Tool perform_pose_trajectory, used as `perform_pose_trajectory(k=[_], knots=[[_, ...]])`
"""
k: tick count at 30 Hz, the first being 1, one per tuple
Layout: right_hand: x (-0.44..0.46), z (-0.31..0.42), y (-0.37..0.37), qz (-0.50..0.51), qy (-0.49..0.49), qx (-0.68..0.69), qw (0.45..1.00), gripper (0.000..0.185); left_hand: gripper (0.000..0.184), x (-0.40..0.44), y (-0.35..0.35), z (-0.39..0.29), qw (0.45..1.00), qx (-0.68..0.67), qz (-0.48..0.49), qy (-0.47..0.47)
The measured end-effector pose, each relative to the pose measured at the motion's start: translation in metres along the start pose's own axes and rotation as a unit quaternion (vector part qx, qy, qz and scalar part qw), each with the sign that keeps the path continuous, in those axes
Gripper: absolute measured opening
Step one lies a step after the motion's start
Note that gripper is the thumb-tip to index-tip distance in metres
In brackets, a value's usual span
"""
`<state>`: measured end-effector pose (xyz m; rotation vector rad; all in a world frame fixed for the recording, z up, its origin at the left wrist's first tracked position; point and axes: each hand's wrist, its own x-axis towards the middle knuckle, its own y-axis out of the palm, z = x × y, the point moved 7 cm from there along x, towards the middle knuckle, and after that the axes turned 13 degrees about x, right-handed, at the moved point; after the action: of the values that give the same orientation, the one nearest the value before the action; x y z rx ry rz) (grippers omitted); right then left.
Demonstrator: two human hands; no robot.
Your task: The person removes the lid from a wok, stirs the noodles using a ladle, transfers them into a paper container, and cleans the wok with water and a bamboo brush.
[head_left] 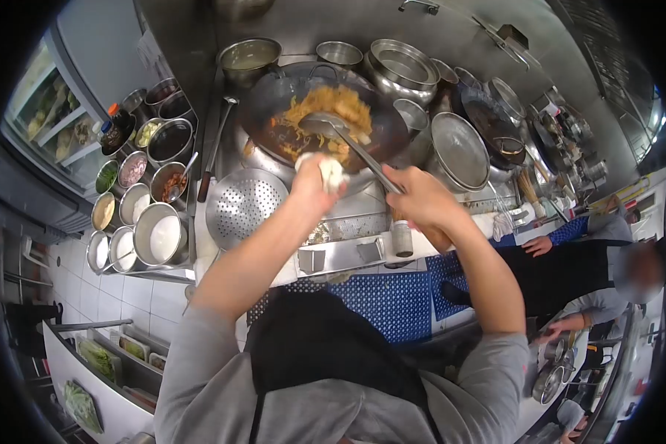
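Note:
A large dark wok (263,111) sits on the range in front of me, with orange-yellow noodles (348,103) in it. My left hand (317,185) is closed round a folded white cloth (331,172) at the wok's near rim. The rim under the cloth is hidden. My right hand (425,196) grips the long handle of a metal ladle (359,152), whose head rests among the noodles. Left of the wok lies a perforated strainer (246,207), close to my left forearm. A small capped bottle (401,238) stands just below my right hand.
Several seasoning containers (163,237) crowd the left side. A long-handled tool (216,152) lies left of the wok. Metal bowls (403,63) and a mesh strainer (460,148) stand right, before another wok (488,122). A person (570,277) is at my right.

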<state>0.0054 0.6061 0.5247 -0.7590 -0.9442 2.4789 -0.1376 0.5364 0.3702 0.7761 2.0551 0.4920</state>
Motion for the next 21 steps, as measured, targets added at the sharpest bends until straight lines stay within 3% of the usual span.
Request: perform_pose_trajectory(k=[3,4,5,6,8,10,11,16,21], knots=[[0.038,-0.012,0.023,-0.068,-0.046,-0.078,0.994,0.058,0.009,0.069,-0.028,0.025,0.998,-0.015,0.026,0.058],[0.045,-0.021,0.029,-0.134,-0.118,-0.114,0.977,0.057,0.008,0.075,-0.038,0.036,0.995,-0.016,0.039,0.087],[0.034,-0.018,0.025,-0.146,-0.122,-0.082,0.978,0.057,0.007,0.059,-0.042,0.05,0.995,-0.012,0.064,0.073],[0.02,-0.013,0.021,-0.152,-0.126,-0.05,0.979,0.057,0.008,0.02,-0.043,0.053,0.997,0.006,0.022,0.068],[-0.018,-0.008,0.008,-0.159,-0.113,-0.001,0.981,0.057,0.007,-0.027,-0.031,0.044,0.999,0.024,0.001,0.026],[-0.031,-0.019,0.005,-0.155,-0.088,0.039,0.983,0.057,0.009,0.008,-0.03,0.037,0.996,-0.032,0.039,0.067],[-0.034,-0.023,0.005,-0.161,-0.079,0.058,0.982,0.057,0.009,0.007,-0.02,0.021,0.999,-0.023,-0.013,0.044],[-0.023,-0.036,0.002,-0.198,-0.049,0.088,0.975,0.057,0.009,0.088,-0.035,0.002,0.998,0.033,-0.023,0.044],[-0.046,-0.042,0.002,-0.168,-0.013,0.054,0.984,0.057,0.009,0.112,-0.048,0.002,0.997,0.064,-0.028,0.032]])
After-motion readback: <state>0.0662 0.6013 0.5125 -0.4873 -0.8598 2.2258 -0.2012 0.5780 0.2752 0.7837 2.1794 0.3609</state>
